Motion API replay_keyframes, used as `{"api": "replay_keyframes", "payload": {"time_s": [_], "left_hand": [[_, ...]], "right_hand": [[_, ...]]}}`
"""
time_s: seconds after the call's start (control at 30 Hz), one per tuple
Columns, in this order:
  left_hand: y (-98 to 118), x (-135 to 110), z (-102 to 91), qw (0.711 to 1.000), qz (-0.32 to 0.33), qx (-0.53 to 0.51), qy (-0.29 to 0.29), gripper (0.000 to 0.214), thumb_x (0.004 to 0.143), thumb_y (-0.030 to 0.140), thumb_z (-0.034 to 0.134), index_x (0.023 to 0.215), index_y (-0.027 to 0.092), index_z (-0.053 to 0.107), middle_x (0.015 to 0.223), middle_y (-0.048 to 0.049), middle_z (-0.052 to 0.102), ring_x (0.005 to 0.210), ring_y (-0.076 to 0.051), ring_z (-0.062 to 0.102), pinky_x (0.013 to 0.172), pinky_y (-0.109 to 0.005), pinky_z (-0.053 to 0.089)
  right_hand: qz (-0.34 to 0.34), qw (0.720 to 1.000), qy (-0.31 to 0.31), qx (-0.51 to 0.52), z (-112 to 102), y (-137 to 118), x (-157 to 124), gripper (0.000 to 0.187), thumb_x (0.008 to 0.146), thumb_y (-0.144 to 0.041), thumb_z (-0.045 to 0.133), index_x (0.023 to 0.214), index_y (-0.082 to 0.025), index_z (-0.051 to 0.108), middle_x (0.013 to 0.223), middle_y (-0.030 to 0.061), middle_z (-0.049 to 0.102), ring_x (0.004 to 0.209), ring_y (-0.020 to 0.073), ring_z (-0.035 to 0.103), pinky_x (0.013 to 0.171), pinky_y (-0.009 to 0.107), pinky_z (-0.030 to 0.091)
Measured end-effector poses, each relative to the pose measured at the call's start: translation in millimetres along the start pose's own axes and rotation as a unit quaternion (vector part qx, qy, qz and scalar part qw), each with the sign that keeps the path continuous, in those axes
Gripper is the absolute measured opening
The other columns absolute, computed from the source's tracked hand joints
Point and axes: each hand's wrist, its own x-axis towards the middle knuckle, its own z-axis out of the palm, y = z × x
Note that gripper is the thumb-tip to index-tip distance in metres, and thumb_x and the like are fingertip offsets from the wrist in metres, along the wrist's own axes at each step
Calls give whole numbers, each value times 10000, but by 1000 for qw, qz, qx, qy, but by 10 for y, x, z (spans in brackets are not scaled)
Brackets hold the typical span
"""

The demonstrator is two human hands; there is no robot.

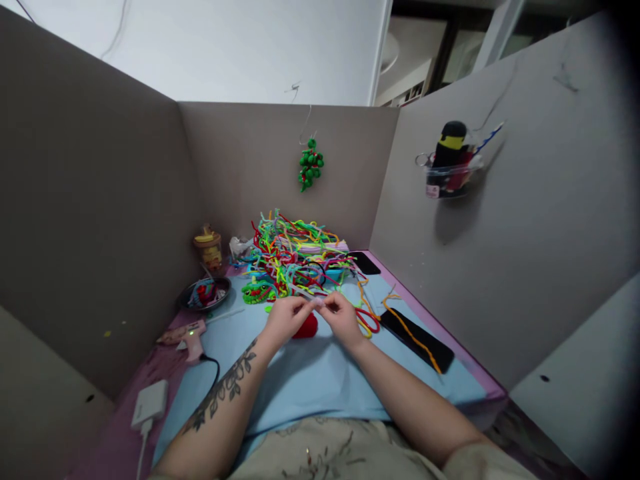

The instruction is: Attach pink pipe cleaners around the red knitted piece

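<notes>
My left hand (286, 321) and my right hand (345, 321) meet over the front of the pile, fingertips pinched together. Between them is a small pale lilac piece (318, 303), too small to name. A thin whitish strip (301, 291) runs up and left from the fingertips; whether it joins the piece I cannot tell. Just below the hands sits a red fuzzy thing (306, 327), partly covered by my left hand. Behind them spreads a tangled heap of coloured pipe cleaners (295, 250). A green fuzzy figure (258, 291) with red parts lies left of the fingers.
On the left are a pink glue gun (194, 339), a white power bank (150, 405), a dark bowl (224, 287) and a cup (208, 252). A black phone-like slab (417, 341) carries an orange pipe cleaner (414, 337). Grey panels (280, 123) enclose the table; a green ornament (311, 163) hangs there.
</notes>
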Motion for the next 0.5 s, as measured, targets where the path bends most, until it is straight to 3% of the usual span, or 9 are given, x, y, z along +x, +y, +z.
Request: {"api": "replay_keyframes", "payload": {"time_s": [0.13, 0.27, 0.37, 0.5], "left_hand": [[1, -15, 19, 1000, -13, 16, -3, 516, 850, 492, 430, 535, 128, 613, 474, 18, 504, 477, -82, 404, 474, -217, 250], [-42, -11, 62, 999, -23, -30, 6, 399, 841, 464, 466, 758, 148, 694, 577, 6, 605, 532, -106, 504, 506, -207, 340], [-82, 3, 110, 995, -24, -91, 27, 326, 794, 412, 560, 945, 147, 676, 770, -35, 683, 650, -139, 596, 589, -225, 440], [-54, 7, 127, 992, 8, -118, 47, 220, 764, 329, 616, 890, 163, 686, 888, -57, 699, 809, -165, 635, 737, -253, 478]], "right_hand": [[-67, 996, 19, -61, -15, -45, -19, 207, 797, -298, 592, 635, -185, 530, 641, -16, 468, 635, 129, 446, 589, 249, 364], [-101, 991, 19, -87, -36, -52, -15, 160, 807, -242, 573, 657, -191, 547, 657, -7, 485, 658, 139, 464, 612, 260, 376], [-116, 988, 13, -98, -38, -31, -13, 129, 803, -207, 564, 675, -195, 552, 670, -2, 506, 690, 149, 484, 645, 272, 390], [-128, 986, 9, -109, -27, -5, -17, 113, 792, -167, 550, 683, -198, 550, 680, 4, 517, 704, 158, 493, 648, 277, 397]]}}
